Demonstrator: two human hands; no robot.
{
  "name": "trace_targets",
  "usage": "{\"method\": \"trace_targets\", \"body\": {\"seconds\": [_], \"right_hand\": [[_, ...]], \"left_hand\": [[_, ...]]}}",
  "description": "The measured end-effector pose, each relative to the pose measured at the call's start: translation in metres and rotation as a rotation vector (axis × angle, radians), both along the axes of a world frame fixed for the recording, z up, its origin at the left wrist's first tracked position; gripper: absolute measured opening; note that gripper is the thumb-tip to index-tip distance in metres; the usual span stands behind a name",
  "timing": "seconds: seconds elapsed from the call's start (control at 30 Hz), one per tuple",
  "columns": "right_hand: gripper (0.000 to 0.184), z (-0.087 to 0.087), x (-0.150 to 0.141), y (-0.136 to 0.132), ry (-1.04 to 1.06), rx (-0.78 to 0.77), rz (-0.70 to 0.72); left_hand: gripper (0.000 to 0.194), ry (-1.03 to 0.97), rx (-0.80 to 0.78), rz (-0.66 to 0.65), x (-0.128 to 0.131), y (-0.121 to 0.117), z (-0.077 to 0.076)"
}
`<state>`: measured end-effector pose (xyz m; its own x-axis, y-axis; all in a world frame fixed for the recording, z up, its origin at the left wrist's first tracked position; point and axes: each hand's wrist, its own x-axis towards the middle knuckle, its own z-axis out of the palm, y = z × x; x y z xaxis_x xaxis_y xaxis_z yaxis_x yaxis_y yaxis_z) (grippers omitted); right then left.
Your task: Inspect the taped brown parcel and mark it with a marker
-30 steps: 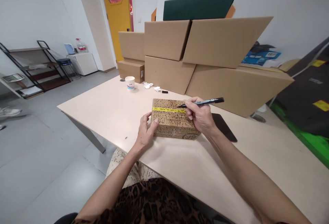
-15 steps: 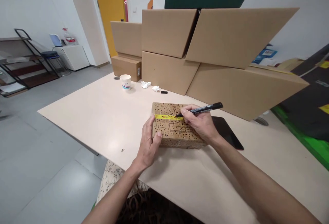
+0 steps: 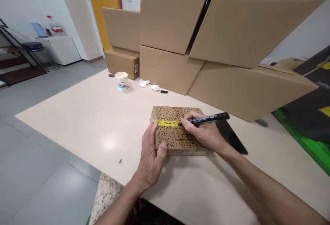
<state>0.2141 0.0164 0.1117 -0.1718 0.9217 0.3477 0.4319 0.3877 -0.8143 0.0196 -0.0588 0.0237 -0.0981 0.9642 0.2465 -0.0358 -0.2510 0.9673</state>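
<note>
A small brown cardboard box (image 3: 177,141), covered in black marks, lies flat on the table with a strip of yellow tape (image 3: 165,123) across its top. My left hand (image 3: 152,152) grips the box's left edge, thumb on the top near the front corner and fingers along the side. Pinched in my right hand (image 3: 201,128) is an uncapped black marker (image 3: 213,117), its tip at the tape. My right hand covers the right part of the box. A dark flat panel (image 3: 233,137), perhaps a tablet, lies partly hidden behind my right wrist.
Large cardboard boxes (image 3: 170,22) are stacked along the table's far side. Before them are a paper cup (image 3: 121,80), crumpled tissues (image 3: 143,83) and a black marker cap (image 3: 164,92). The table's edge (image 3: 59,146) runs along the left.
The view has shifted a little closer and lower. My right hand keeps the marker at the tape, with the marker tilted slightly flatter. My left hand still holds the box.
</note>
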Motion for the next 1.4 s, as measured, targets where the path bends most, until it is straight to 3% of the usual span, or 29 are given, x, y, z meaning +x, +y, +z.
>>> {"method": "trace_targets", "body": {"seconds": [0.17, 0.33, 0.5, 1.0, 1.2, 1.4], "right_hand": [[0.030, 0.0027, 0.0028, -0.0024, 0.015, 0.057, -0.123], [0.031, 0.0021, 0.0025, -0.0024, 0.008, 0.024, -0.093], [0.029, -0.0009, 0.0057, -0.0028, 0.121, 0.085, -0.211], [0.031, -0.0048, 0.0023, 0.0030, -0.019, 0.062, -0.110], [0.028, -0.0058, 0.0077, -0.0002, 0.187, 0.108, -0.239], [0.026, -0.0053, 0.0073, -0.0006, 0.067, 0.070, -0.227]], "left_hand": [[0.062, 0.121, 0.035, -0.070, -0.0011, -0.0007, -0.0030], [0.061, 0.179, 0.056, -0.052, -0.0012, 0.0001, -0.0053], [0.061, 0.184, 0.066, -0.049, -0.0002, 0.0003, -0.0072], [0.061, 0.211, 0.068, -0.018, -0.0003, 0.0024, -0.0059], [0.062, 0.225, 0.090, -0.023, -0.0010, 0.0031, -0.0075], [0.061, 0.246, 0.113, -0.027, -0.0033, 0.0053, -0.0083]]}}
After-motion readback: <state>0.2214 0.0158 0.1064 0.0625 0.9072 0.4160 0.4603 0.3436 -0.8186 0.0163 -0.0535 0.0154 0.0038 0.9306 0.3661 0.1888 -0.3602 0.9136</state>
